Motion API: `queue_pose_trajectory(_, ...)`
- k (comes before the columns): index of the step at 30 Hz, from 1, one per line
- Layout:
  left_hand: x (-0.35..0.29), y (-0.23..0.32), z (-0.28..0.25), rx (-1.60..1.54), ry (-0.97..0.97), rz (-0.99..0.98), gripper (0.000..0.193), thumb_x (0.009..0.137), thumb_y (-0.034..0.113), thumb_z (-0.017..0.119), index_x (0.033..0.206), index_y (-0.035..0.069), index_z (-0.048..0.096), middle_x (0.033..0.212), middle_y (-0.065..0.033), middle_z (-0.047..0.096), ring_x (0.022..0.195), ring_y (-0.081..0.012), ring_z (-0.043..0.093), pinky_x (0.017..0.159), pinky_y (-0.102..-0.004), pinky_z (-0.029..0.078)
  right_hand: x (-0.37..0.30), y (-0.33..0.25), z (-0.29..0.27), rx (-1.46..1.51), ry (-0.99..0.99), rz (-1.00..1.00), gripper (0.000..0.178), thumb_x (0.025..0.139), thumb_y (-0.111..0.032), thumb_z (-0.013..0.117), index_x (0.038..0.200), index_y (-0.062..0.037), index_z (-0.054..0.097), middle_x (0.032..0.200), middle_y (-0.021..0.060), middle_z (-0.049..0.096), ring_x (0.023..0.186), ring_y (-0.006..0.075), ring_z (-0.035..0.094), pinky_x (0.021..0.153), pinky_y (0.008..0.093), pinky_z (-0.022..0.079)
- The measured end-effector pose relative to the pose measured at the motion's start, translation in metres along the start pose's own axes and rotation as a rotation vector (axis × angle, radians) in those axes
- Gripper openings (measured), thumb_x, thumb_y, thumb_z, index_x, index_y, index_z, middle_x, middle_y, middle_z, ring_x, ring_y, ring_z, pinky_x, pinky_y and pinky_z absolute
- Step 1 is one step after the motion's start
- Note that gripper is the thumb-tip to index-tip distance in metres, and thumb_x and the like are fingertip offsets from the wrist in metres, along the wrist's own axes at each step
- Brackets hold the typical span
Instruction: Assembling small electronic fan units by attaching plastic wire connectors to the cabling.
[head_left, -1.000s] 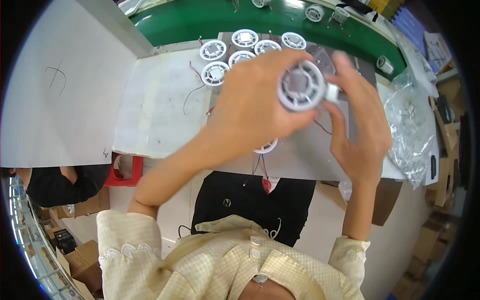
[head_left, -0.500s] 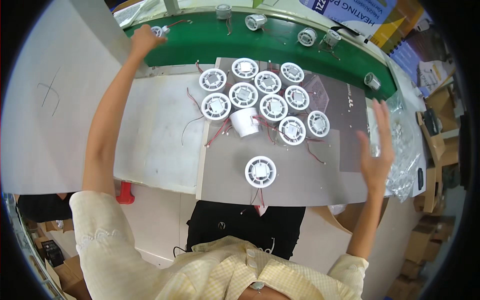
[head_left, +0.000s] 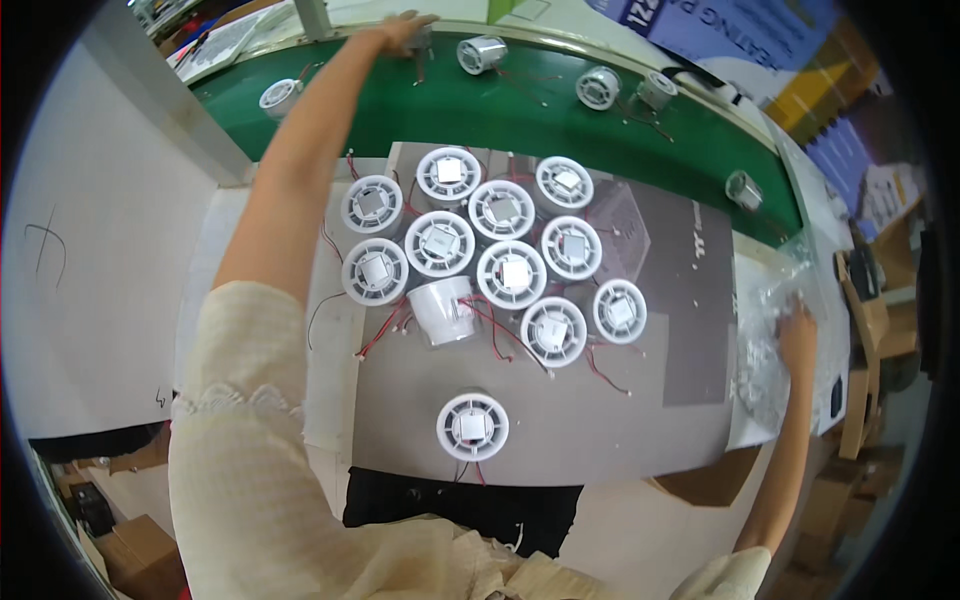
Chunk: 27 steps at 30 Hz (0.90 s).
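My left hand [head_left: 398, 35] is stretched far out over the green belt [head_left: 500, 120], its fingers at a small round lamp unit [head_left: 422, 42] with a lead hanging below it; the fingers cover much of that unit, so I cannot tell whether they are clamped on it or only lie against it; just right of those fingers a silvery unit [head_left: 482, 54] lies tipped on the belt, with more units farther right; to their left, nearer my body, a white-rimmed unit [head_left: 280, 97] sits beside my forearm.

My right hand [head_left: 797, 338] is well apart from the left, at the clear plastic bag [head_left: 760, 345] (its fingers are blurred, so whether they are together or apart I cannot tell); left of those fingers the grey board [head_left: 640, 440] carries a cluster of white-rimmed units [head_left: 440, 243], most with a square plate face up and red leads trailing; one white cup-shaped unit [head_left: 444, 312] leans with its side showing; a single unit [head_left: 473, 427] stands apart from the cluster, nearer my body than either hand's fingers.
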<state>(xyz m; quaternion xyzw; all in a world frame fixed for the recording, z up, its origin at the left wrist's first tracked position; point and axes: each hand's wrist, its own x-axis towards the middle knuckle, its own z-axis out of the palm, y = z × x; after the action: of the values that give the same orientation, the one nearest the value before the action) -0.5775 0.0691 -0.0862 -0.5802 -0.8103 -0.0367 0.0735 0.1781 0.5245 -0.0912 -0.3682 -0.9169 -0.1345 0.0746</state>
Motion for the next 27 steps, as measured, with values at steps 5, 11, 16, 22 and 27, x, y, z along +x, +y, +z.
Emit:
queue_pose_trajectory(5,0.033,0.070,0.013,0.080,0.045,-0.505,0.067,0.078,0.029,0.076,0.136,0.014,0.046,0.139,-0.0228,0.048,0.114,-0.0423,0.057,0.092,-0.0502,0.050,-0.015,0.011,0.006,0.052,-0.076,0.000,0.024,0.090,-0.010,0.059,0.112,-0.0003,0.061,0.105,0.0244,0.062,0.101,0.0439,0.059,0.088,0.0487,0.047)
queue_pose_trajectory(11,-0.073,0.141,-0.114,0.132,0.576,-0.609,0.057,0.077,0.046,0.072,0.107,-0.002,0.060,0.093,-0.0251,0.067,0.093,-0.0422,0.065,0.080,-0.0496,0.052,0.005,0.044,0.032,-0.015,-0.004,-0.162,0.021,0.092,-0.013,0.060,0.108,0.0011,0.061,0.104,0.0236,0.064,0.098,0.0425,0.060,0.081,0.0498,0.047)
queue_pose_trajectory(16,-0.216,0.332,-0.219,0.255,0.588,-0.462,0.045,0.078,0.033,0.073,0.111,0.005,0.063,0.105,-0.0203,0.065,0.085,-0.0351,0.068,0.074,-0.0436,0.054,0.002,-0.002,-0.013,0.169,0.180,-0.068,0.030,0.097,-0.026,0.061,0.114,-0.0023,0.064,0.097,0.0217,0.066,0.086,0.0385,0.063,0.075,0.0447,0.049)
queue_pose_trajectory(22,-0.273,0.527,-0.178,-0.323,0.191,-0.298,0.043,0.075,0.031,0.081,0.107,0.008,0.064,0.100,-0.0100,0.060,0.066,-0.0250,0.065,0.055,-0.0328,0.050,-0.100,-0.129,-0.132,0.942,0.295,0.008,0.029,0.098,-0.021,0.063,0.124,-0.0089,0.067,0.089,0.0028,0.064,0.078,0.0108,0.058,0.074,0.0258,0.049)
queue_pose_trajectory(27,-0.235,0.586,-0.109,-0.264,0.005,-0.262,0.041,0.074,0.028,0.080,0.107,0.010,0.064,0.107,-0.0113,0.058,0.075,-0.0255,0.067,0.056,-0.0364,0.053,-0.182,-0.199,-0.135,1.470,0.144,0.062,0.031,0.099,-0.017,0.060,0.125,0.0012,0.063,0.085,0.0053,0.065,0.083,0.0105,0.062,0.076,0.0246,0.049)
